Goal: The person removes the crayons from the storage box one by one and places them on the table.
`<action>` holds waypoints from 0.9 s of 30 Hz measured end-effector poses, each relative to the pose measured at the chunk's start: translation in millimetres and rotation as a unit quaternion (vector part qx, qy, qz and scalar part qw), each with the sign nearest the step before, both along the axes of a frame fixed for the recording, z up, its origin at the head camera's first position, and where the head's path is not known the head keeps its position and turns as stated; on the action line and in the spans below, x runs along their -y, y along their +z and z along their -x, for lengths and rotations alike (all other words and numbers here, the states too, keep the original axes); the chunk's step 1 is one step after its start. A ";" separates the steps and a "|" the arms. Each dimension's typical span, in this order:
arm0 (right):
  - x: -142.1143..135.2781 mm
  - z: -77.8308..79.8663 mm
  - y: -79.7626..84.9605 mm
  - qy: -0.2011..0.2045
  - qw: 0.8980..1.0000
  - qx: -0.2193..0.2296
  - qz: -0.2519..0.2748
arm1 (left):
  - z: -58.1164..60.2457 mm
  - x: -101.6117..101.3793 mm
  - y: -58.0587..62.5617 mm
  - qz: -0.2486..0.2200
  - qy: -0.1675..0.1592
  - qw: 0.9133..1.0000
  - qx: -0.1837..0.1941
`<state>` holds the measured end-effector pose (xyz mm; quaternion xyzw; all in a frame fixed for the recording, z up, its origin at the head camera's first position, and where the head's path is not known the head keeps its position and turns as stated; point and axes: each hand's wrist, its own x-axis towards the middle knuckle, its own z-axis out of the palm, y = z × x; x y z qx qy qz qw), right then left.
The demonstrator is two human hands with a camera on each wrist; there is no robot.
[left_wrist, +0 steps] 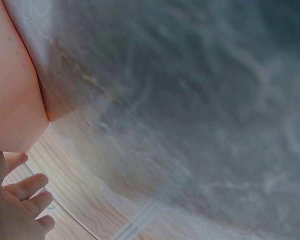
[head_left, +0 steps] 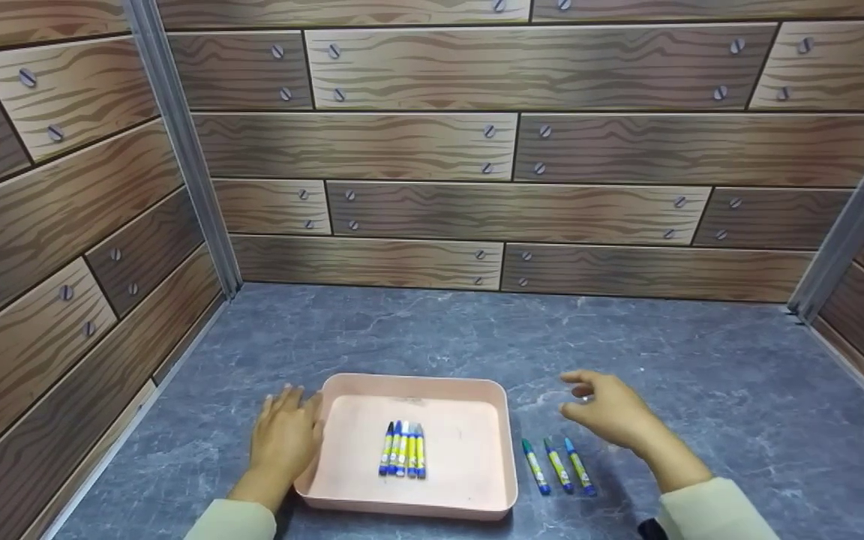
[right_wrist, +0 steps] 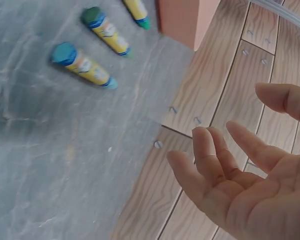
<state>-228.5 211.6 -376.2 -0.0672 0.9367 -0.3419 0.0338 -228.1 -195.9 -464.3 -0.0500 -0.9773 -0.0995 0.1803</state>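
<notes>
A pink rectangular tray [head_left: 469,450] sits at the front of the table. Several crayons [head_left: 403,450] with yellow and blue wrappers lie side by side in it, tips toward the back. My left hand [head_left: 284,435] rests against the tray's left wall with its fingers extended. To the right of the tray, three more crayons lie on the table: a green one [head_left: 535,466], a dark green one [head_left: 558,465] and a light blue one [head_left: 580,466]. My right hand [head_left: 612,409] hovers behind and right of these, fingers loosely bent, thumb apart, holding nothing.
The grey marbled table [head_left: 522,330] is enclosed by wood-plank patterned walls [head_left: 417,142] at the back and both sides. Metal posts [head_left: 184,142] stand at the back corners. A small black object [head_left: 651,529] shows by the right sleeve.
</notes>
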 end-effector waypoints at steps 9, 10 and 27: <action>34.0 5.5 2.1 0.014 0.999 -0.023 0.024 | 0.7 -0.8 0.3 0.000 0.005 1.000 0.006; 39.5 6.3 1.6 0.015 0.999 -0.024 0.029 | 0.9 -0.6 0.2 0.000 0.005 1.000 0.004; 120.1 14.2 -31.5 0.067 0.995 -0.051 0.043 | 2.2 1.8 -3.0 -0.008 0.005 1.000 0.003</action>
